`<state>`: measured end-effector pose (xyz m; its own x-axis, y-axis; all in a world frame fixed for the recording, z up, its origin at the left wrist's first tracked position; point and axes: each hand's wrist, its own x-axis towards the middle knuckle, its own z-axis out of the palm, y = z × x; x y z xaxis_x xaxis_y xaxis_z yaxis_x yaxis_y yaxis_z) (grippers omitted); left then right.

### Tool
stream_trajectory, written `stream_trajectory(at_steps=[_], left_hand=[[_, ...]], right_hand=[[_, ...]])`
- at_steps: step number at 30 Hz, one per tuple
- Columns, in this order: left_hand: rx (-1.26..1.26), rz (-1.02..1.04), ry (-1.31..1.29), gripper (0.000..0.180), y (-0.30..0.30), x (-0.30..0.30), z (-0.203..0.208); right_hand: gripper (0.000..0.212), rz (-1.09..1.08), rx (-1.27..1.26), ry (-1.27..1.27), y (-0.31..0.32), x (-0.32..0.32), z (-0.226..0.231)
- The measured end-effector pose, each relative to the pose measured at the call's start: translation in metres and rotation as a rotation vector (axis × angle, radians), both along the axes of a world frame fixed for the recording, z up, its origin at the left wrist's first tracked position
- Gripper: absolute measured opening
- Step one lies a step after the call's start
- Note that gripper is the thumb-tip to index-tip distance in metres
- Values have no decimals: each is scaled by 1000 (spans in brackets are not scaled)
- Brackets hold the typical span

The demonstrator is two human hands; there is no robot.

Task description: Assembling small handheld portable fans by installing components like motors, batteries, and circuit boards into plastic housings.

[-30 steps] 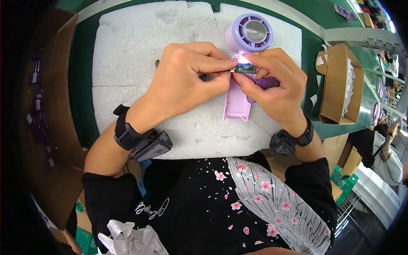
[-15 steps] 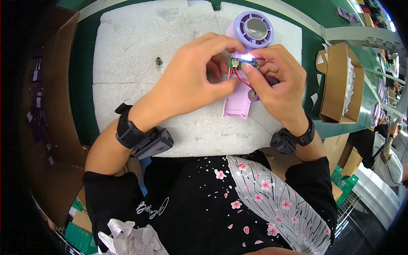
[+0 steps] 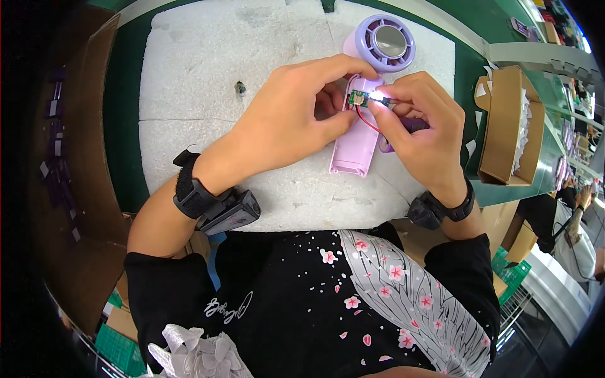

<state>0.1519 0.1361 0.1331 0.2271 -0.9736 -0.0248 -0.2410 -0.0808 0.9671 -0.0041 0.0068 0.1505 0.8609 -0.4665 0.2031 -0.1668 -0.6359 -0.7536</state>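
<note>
- The circuit board (image 3: pixel 360 99) sits between the hands, over the far end of the lilac housing (image 3: pixel 353 148), its long axis crossing the housing's.
- The right hand (image 3: pixel 432 120) is nearer, pinching the board's right end, fingers curled around a purple cylinder (image 3: pixel 413 125).
- The left hand (image 3: pixel 287 104) arches, thumb and index apart, beside the housing; whether it grips cannot be told.

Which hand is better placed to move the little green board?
Probably the right hand: it pinches the green board and holds the purple cylinder. The left hand is at the pink shell.
</note>
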Motion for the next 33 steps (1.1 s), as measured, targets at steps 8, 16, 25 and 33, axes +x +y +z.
stream_trajectory(at_steps=[8, 16, 25, 33], left_hand=[[-6, -47, 124, 43, 2, 4, -1], [-98, 13, 123, 38, 1, 2, -5], [9, -45, 149, 38, 2, 4, 1], [-78, 41, 151, 35, -1, -1, -7]], right_hand=[[21, 28, -118, -54, 2, -1, -1], [20, 14, -244, -33, 9, -2, 2], [18, 13, -263, -14, 9, -3, 2], [18, -2, -270, -2, 10, -2, 3]])
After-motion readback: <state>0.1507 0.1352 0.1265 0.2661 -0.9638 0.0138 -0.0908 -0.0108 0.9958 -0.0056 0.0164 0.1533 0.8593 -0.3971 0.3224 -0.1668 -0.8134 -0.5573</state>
